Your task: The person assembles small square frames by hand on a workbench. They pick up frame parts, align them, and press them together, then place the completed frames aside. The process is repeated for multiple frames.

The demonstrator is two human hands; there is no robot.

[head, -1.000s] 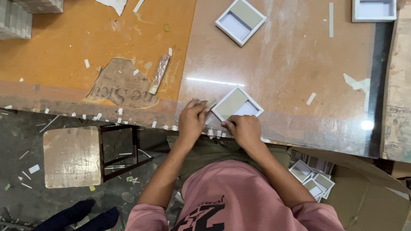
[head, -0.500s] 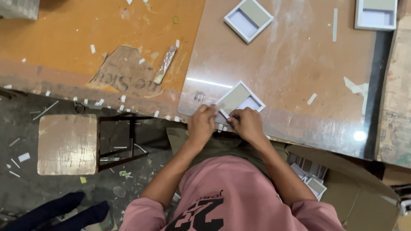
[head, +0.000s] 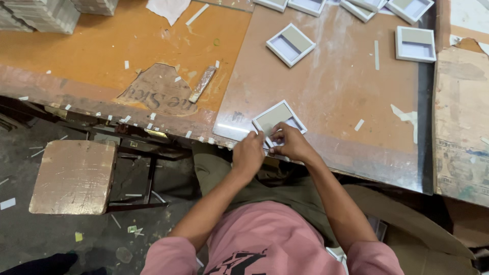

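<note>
- Small square box tray point(head: 278, 118), white-rimmed with a grey-beige inner panel, lying flat at the near edge of the worktable point(head: 331, 97), turned at an angle to that edge.
- Left hand point(head: 248, 152) curled at the tray's near corner, fingertips pinched on the white rim; closed on the tray.
- Right hand point(head: 290, 142) just beside the left, fingers bent and pressed onto the tray's near right side, thumb toward the left hand; also gripping the tray.
- Both hands close together, almost touching, over the table's front edge.
- Second tray of the same kind point(head: 290, 45) farther back on the table, well apart from the hands.
- Third similar tray point(head: 415, 44) near the table's right side; row of further trays point(head: 356, 7) along the far edge, partly cut off by the frame.
- Flat foil-like strip point(head: 202, 84) on the orange surface to the left, beside a torn patch of brown board point(head: 158, 94).
- Small white paper scraps point(head: 359, 125) scattered over the table and floor.
- Stacks of grey sheets point(head: 41, 14) at the far left corner.
- Worn wooden stool point(head: 74, 175) on the floor left of the person, clear of both arms.
- Pink shirt point(head: 270, 239) and olive cloth point(head: 254, 188) at the bottom of the view.
</note>
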